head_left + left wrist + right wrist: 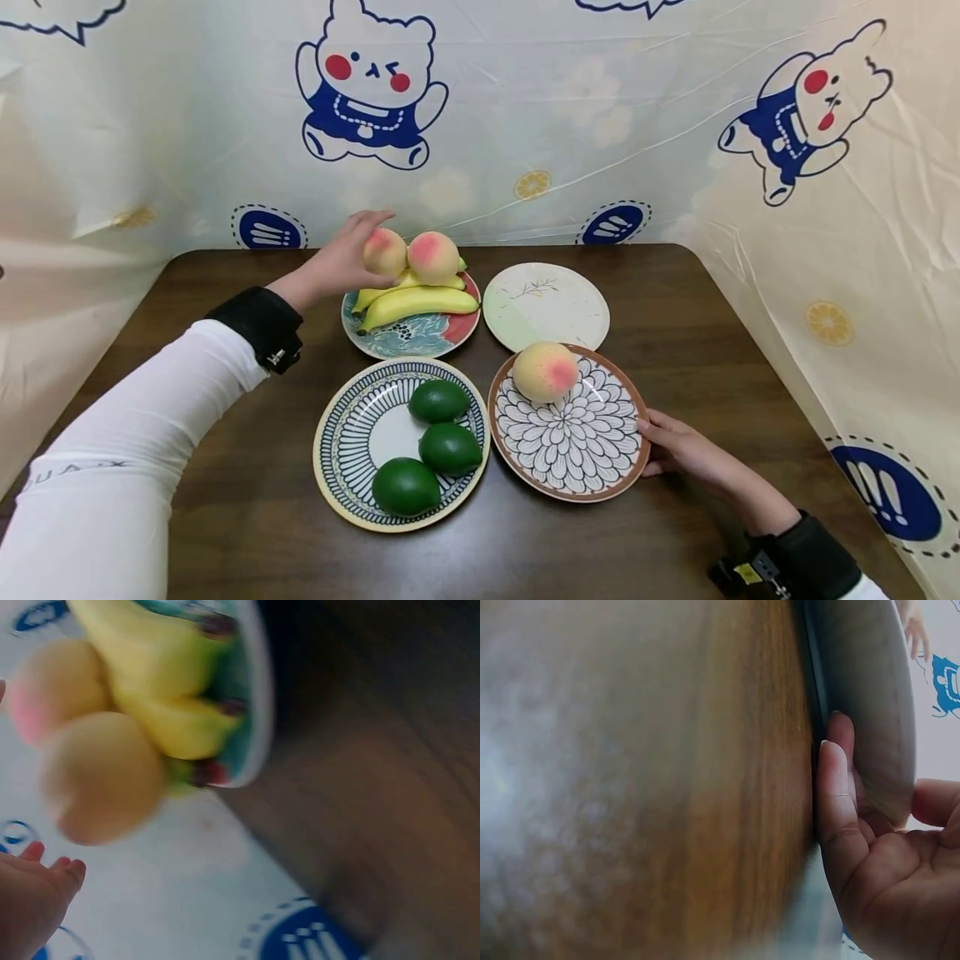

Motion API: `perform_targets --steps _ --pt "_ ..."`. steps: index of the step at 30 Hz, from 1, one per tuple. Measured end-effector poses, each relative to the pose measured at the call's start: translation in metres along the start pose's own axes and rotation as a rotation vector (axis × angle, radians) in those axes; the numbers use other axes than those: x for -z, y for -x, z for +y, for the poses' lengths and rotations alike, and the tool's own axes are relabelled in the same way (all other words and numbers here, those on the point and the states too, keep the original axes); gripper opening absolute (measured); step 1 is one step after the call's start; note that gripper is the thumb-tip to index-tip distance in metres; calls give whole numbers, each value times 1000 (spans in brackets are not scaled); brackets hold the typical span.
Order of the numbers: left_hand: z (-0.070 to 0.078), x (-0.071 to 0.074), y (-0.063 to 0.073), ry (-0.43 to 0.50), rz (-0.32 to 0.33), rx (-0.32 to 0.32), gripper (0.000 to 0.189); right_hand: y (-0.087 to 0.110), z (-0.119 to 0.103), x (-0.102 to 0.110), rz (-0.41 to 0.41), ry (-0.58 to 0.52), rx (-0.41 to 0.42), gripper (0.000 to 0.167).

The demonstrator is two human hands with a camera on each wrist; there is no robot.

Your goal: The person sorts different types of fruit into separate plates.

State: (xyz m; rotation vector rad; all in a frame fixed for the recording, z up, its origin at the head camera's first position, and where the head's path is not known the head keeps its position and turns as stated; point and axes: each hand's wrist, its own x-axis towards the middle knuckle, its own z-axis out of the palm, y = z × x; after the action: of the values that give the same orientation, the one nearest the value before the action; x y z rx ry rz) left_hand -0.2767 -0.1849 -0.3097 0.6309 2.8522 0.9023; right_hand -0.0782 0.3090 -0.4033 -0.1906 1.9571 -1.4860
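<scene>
My left hand (347, 260) spreads its thumb and fingers around the left peach (385, 252) at the back plate. In the left wrist view the fingers (64, 879) stand a little apart from the nearer peach (105, 778). A second peach (433, 257) sits beside it on yellow bananas (420, 306), on a blue-and-red plate (397, 342). At the right, my right hand (678, 448) grips the rim of a brown-rimmed flower-patterned plate (585, 450), thumb on top and fingers (832, 776) underneath. One peach (545, 372) lies on that plate.
Front left stands a yellow-rimmed plate (352, 450) with three green lemon-shaped fruits (450, 448) on it. A pale plate (551, 308) with a leaf sprig lies at the back right. Behind the brown table (262, 500) hangs a printed cloth (510, 100).
</scene>
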Motion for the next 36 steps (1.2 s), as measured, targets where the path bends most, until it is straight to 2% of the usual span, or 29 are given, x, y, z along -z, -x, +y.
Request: perform_targets --steps 4,8,16,25,31,36 --pt "-21 -4 -2 -4 23 82 100 -1 2 -2 -14 -15 14 64" --pt "-30 -6 -8 -3 16 117 100 -2 5 -4 -16 -33 13 64" --pt "-30 -14 -21 -58 -37 111 89 -1 4 -5 -6 -37 -1 65" --pt "-31 -20 -20 -23 -34 127 80 1 2 -4 14 -21 -30 66" --pt "-30 -17 -21 -16 -19 111 79 0 1 -2 33 -3 -41 65" --pt "-28 -14 -27 -9 -8 101 80 1 3 0 31 -21 -19 64"
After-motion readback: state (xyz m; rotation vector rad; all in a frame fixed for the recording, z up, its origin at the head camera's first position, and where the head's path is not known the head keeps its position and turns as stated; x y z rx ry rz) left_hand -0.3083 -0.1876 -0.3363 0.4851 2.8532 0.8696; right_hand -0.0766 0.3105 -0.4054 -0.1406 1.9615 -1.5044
